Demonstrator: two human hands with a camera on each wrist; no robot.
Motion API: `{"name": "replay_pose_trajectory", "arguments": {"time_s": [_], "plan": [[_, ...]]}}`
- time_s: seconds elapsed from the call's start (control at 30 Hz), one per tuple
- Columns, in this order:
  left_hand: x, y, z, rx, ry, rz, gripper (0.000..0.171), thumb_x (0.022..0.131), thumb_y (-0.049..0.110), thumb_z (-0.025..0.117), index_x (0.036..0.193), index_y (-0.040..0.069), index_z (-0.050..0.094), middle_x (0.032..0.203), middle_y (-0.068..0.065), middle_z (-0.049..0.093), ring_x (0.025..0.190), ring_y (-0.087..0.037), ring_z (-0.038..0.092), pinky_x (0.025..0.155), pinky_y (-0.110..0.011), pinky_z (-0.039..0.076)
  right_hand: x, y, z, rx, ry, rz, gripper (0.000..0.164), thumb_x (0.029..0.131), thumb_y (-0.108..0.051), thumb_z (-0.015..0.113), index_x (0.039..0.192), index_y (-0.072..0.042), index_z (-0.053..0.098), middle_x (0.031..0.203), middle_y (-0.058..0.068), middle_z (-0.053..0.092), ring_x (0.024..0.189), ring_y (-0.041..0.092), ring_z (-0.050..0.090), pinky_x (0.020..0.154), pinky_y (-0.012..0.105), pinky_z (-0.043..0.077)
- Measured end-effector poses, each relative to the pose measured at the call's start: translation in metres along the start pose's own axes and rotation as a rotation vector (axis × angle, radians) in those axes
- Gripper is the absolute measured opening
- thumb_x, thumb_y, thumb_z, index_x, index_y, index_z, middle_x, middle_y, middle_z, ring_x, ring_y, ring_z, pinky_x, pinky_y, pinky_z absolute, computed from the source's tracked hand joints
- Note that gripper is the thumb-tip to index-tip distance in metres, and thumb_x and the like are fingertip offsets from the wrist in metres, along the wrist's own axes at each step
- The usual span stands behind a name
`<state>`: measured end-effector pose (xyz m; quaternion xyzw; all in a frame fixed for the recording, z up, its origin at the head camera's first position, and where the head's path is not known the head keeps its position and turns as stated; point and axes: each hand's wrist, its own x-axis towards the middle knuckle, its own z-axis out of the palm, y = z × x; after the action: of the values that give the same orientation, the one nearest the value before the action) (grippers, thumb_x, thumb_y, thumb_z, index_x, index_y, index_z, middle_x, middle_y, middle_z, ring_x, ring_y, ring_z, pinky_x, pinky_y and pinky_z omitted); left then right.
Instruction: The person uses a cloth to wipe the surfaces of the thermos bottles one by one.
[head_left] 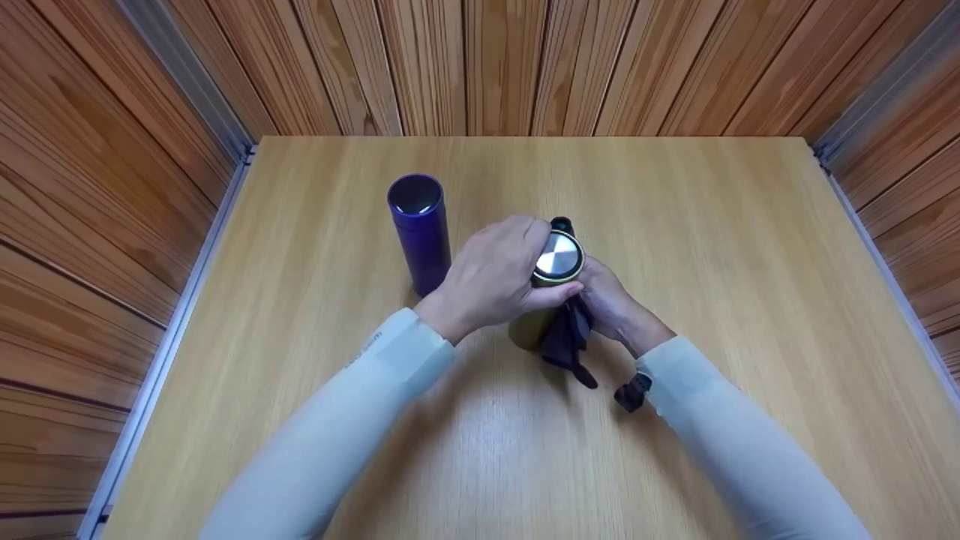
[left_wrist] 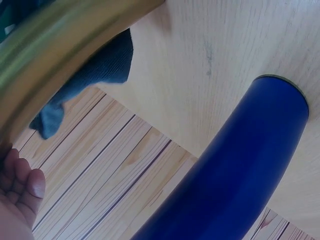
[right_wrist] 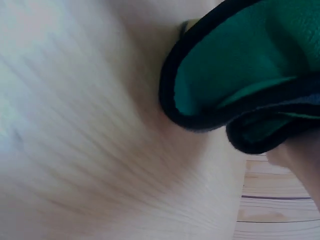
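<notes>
A gold bottle (head_left: 527, 332) with a round silver top (head_left: 559, 256) stands on the table in the middle of the head view. My left hand (head_left: 493, 271) grips it near the top, thumb on the near side. From the right, my right hand (head_left: 609, 300) holds a dark cloth (head_left: 562, 341) against the bottle's side; the fingers are mostly hidden. The right wrist view shows the cloth's green inner face (right_wrist: 225, 75) and black edging. A purple-blue bottle (head_left: 425, 251) stands upright left of my left hand, and nobody touches it. Its smooth side (left_wrist: 230, 160) fills much of the left wrist view.
Both bottles stand on a light wooden table (head_left: 300, 360). Wood-plank walls (head_left: 502, 67) rise behind it and on both sides, with grey metal strips (head_left: 180, 277) along the side edges. A small black object (head_left: 632, 392) sits at my right wrist.
</notes>
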<state>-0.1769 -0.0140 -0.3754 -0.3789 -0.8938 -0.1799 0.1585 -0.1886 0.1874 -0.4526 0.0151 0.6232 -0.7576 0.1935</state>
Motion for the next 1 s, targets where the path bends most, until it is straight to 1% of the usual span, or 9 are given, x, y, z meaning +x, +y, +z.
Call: {"name": "replay_pose_trajectory", "arguments": {"time_s": [0.13, 0.27, 0.33, 0.43, 0.57, 0.63, 0.73, 0.83, 1.0], "plan": [[-0.001, 0.000, 0.002, 0.003, 0.009, 0.007, 0.068, 0.095, 0.071, 0.049, 0.114, 0.006, 0.057, 0.098, -0.003, 0.059, 0.084, -0.017, 0.054, 0.070, -0.030, 0.049, -0.004, 0.005, 0.002, -0.019, 0.035, 0.078, 0.035, 0.109, -0.018, 0.040, 0.138, -0.005, 0.053, 0.118, -0.005, 0.062, 0.110, 0.011, 0.053, 0.099, 0.024, 0.040], [-0.001, -0.001, 0.002, -0.011, -0.004, 0.001, 0.069, 0.096, 0.072, 0.048, 0.115, 0.007, 0.057, 0.101, -0.003, 0.059, 0.086, -0.017, 0.055, 0.072, -0.030, 0.050, -0.017, 0.005, -0.001, -0.041, -0.042, 0.126, 0.044, 0.108, -0.026, 0.031, 0.144, -0.008, 0.048, 0.127, -0.003, 0.053, 0.119, 0.013, 0.044, 0.107, 0.029, 0.030], [-0.001, -0.001, 0.001, -0.014, -0.011, -0.005, 0.069, 0.096, 0.072, 0.047, 0.116, 0.007, 0.056, 0.101, -0.002, 0.059, 0.086, -0.016, 0.055, 0.072, -0.029, 0.050, -0.024, 0.002, -0.004, -0.054, -0.087, 0.115, 0.045, 0.107, -0.027, 0.027, 0.143, -0.008, 0.048, 0.129, -0.002, 0.047, 0.122, 0.015, 0.039, 0.108, 0.031, 0.024], [0.000, 0.000, 0.001, -0.015, -0.015, -0.010, 0.070, 0.096, 0.073, 0.046, 0.117, 0.007, 0.056, 0.101, -0.002, 0.059, 0.086, -0.016, 0.054, 0.071, -0.029, 0.050, -0.032, -0.004, -0.007, -0.020, -0.125, 0.083, 0.041, 0.108, -0.024, 0.026, 0.139, -0.006, 0.047, 0.132, 0.001, 0.044, 0.125, 0.017, 0.038, 0.109, 0.031, 0.026], [0.001, 0.001, 0.000, -0.023, -0.005, -0.006, 0.068, 0.096, 0.072, 0.048, 0.115, 0.007, 0.057, 0.100, -0.002, 0.059, 0.084, -0.016, 0.054, 0.070, -0.029, 0.049, -0.035, -0.010, -0.010, 0.049, -0.174, -0.007, 0.048, 0.111, -0.018, 0.031, 0.157, -0.009, 0.025, 0.151, 0.003, 0.035, 0.135, 0.016, 0.035, 0.112, 0.028, 0.031], [0.001, 0.001, -0.001, -0.025, 0.005, -0.006, 0.067, 0.095, 0.071, 0.050, 0.114, 0.007, 0.058, 0.100, -0.002, 0.060, 0.084, -0.016, 0.054, 0.071, -0.029, 0.049, -0.032, -0.012, -0.012, 0.067, -0.194, -0.023, 0.056, 0.111, -0.021, 0.037, 0.162, -0.011, 0.016, 0.152, 0.002, 0.034, 0.136, 0.017, 0.036, 0.112, 0.029, 0.031], [0.001, 0.000, -0.001, -0.016, 0.016, -0.005, 0.065, 0.095, 0.069, 0.052, 0.112, 0.007, 0.058, 0.099, -0.003, 0.060, 0.085, -0.016, 0.055, 0.071, -0.030, 0.049, -0.024, -0.010, -0.013, 0.045, -0.201, 0.022, 0.057, 0.110, -0.031, 0.045, 0.159, -0.009, 0.027, 0.141, 0.001, 0.047, 0.130, 0.018, 0.041, 0.113, 0.033, 0.029], [0.000, -0.001, -0.001, -0.012, 0.015, -0.005, 0.066, 0.095, 0.070, 0.053, 0.112, 0.006, 0.058, 0.099, -0.003, 0.060, 0.085, -0.016, 0.055, 0.071, -0.030, 0.050, -0.019, -0.005, -0.016, -0.045, -0.207, 0.127, 0.051, 0.109, -0.038, 0.043, 0.152, -0.010, 0.042, 0.130, -0.001, 0.052, 0.125, 0.019, 0.042, 0.114, 0.039, 0.023], [-0.001, -0.001, 0.001, -0.013, 0.024, 0.005, 0.065, 0.094, 0.069, 0.054, 0.111, 0.006, 0.057, 0.097, -0.003, 0.059, 0.084, -0.017, 0.054, 0.070, -0.031, 0.049, -0.014, 0.003, -0.019, -0.174, -0.175, 0.209, 0.048, 0.106, -0.034, 0.039, 0.147, -0.011, 0.046, 0.141, 0.005, 0.047, 0.132, 0.023, 0.037, 0.119, 0.044, 0.016]]}}
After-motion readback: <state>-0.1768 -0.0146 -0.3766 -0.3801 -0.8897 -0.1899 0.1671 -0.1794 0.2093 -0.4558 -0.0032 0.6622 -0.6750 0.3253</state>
